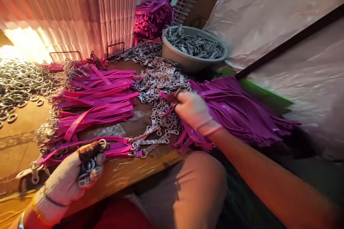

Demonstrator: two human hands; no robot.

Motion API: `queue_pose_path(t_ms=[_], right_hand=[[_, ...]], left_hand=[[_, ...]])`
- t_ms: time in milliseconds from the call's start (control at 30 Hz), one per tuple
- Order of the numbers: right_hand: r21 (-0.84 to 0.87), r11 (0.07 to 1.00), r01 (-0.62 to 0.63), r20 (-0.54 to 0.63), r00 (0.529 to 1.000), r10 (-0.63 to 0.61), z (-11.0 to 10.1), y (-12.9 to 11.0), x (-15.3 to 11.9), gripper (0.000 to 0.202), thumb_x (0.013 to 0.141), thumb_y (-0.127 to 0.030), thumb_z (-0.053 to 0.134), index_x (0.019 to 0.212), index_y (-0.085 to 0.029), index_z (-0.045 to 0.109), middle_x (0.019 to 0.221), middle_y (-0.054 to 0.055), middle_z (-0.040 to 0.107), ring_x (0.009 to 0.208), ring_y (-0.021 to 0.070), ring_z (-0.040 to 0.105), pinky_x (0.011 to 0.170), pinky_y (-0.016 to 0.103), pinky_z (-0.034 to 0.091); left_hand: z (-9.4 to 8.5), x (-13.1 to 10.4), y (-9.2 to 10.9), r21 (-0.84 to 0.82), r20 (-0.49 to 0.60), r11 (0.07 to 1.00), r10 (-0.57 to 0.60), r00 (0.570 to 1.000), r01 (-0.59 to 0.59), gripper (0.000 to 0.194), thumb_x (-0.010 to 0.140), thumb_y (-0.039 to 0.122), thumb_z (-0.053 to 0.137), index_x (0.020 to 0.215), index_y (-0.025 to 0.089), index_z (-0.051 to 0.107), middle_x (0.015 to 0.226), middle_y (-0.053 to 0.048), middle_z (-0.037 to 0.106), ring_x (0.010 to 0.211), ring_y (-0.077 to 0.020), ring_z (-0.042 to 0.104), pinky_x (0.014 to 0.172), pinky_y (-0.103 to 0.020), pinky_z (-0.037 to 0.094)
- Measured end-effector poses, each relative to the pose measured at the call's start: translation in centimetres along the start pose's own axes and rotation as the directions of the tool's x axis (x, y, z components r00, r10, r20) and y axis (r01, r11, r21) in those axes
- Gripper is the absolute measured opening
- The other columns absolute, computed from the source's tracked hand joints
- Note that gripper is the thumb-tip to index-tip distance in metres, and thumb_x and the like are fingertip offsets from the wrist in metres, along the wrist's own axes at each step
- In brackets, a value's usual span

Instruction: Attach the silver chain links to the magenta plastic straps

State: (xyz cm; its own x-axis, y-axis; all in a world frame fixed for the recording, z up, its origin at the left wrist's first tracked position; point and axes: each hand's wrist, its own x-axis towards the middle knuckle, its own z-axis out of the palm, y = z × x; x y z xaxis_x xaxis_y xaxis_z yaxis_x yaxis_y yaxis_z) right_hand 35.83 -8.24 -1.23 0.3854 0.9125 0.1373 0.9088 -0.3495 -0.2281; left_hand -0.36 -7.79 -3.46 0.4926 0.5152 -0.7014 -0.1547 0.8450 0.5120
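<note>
My left hand [67, 179], in a white knitted glove with a dark worn patch, is closed around several metal rings [90, 166] at the lower left. One more ring [102, 144] shows at its fingertips. Just beyond lie magenta straps [115, 152] joined to short silver chain pieces [149, 137]. My right hand [192, 109], gloved too and slightly blurred, is closed at the left end of a pile of loose purple straps [236, 111]. A magenta strap end [163, 94] sticks out past its fingers; the fingertips are partly hidden. Beneath them is a heap of silver chain pieces [158, 78].
Rows of magenta straps [99, 96] lie on the wooden table [24, 146]. Loose rings [24, 82] are heaped at the left. A grey basin [188, 57] of metal pieces stands at the back, near a purple strap bundle [153, 16]. Plastic sheeting [290, 43] hangs at the right.
</note>
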Motion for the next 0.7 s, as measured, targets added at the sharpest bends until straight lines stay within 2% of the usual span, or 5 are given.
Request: queue_pose_path(t_ms=[100, 233, 300, 467, 700], right_hand=[[-0.105, 0.973, -0.207, -0.138, 0.972, 0.192, -2.1, 3.8, 3.3, 0.018, 0.090, -0.020, 0.048, 0.086, -0.016, 0.065, 0.093, 0.016, 0.066, 0.086, 0.0239, 0.054, 0.074, 0.034, 0.034], [-0.165, 0.956, -0.240, -0.069, 0.970, 0.232, -2.9, 5.6, 4.9, 0.015, 0.087, -0.017, 0.052, 0.085, -0.014, 0.066, 0.089, 0.018, 0.067, 0.082, 0.0233, 0.056, 0.070, 0.035, 0.032], [-0.233, 0.937, -0.260, -0.026, 0.965, 0.261, -2.4, 5.5, 4.4, 0.012, 0.083, -0.019, 0.057, 0.087, -0.012, 0.067, 0.089, 0.021, 0.066, 0.083, 0.0257, 0.058, 0.070, 0.037, 0.033], [-0.390, 0.859, -0.332, -0.006, 0.934, 0.358, 0.0, 5.2, 2.6, 0.029, 0.080, -0.025, 0.062, 0.104, -0.008, 0.066, 0.103, 0.025, 0.062, 0.088, 0.0314, 0.064, 0.069, 0.036, 0.042], [-0.251, 0.927, -0.280, -0.050, 0.960, 0.276, 2.3, 2.5, 6.5, 0.030, 0.091, -0.017, 0.041, 0.115, -0.010, 0.058, 0.108, 0.018, 0.065, 0.096, 0.0257, 0.063, 0.075, 0.031, 0.044]], left_hand=[[1.7, 1.2, 0.3, 0.033, 0.064, 0.999, -0.036, 0.997, 0.034, 0.013, 0.080, 0.024, 0.060, 0.086, 0.013, 0.059, 0.063, -0.004, 0.058, 0.038, -0.0082, 0.047, 0.028, -0.014, 0.029], [3.5, 2.7, 0.6, 0.083, 0.190, 0.996, -0.045, 0.981, 0.029, 0.014, 0.082, 0.027, 0.061, 0.085, 0.014, 0.059, 0.054, -0.001, 0.053, 0.035, -0.0053, 0.040, 0.029, -0.011, 0.024], [4.0, 3.3, 0.9, 0.096, 0.200, 0.995, -0.032, 0.979, 0.013, 0.015, 0.082, 0.027, 0.062, 0.087, 0.014, 0.059, 0.054, 0.000, 0.053, 0.035, -0.0044, 0.038, 0.029, -0.011, 0.023], [3.5, 5.3, 1.7, 0.072, 0.193, 0.995, 0.056, 0.980, -0.071, 0.019, 0.080, 0.021, 0.062, 0.097, 0.014, 0.059, 0.061, 0.001, 0.053, 0.036, -0.0039, 0.038, 0.028, -0.011, 0.023], [2.0, 7.8, 1.5, 0.039, 0.151, 0.995, 0.081, 0.985, -0.088, 0.024, 0.080, 0.016, 0.061, 0.104, 0.014, 0.059, 0.070, 0.000, 0.053, 0.042, -0.0046, 0.045, 0.028, -0.010, 0.027]])
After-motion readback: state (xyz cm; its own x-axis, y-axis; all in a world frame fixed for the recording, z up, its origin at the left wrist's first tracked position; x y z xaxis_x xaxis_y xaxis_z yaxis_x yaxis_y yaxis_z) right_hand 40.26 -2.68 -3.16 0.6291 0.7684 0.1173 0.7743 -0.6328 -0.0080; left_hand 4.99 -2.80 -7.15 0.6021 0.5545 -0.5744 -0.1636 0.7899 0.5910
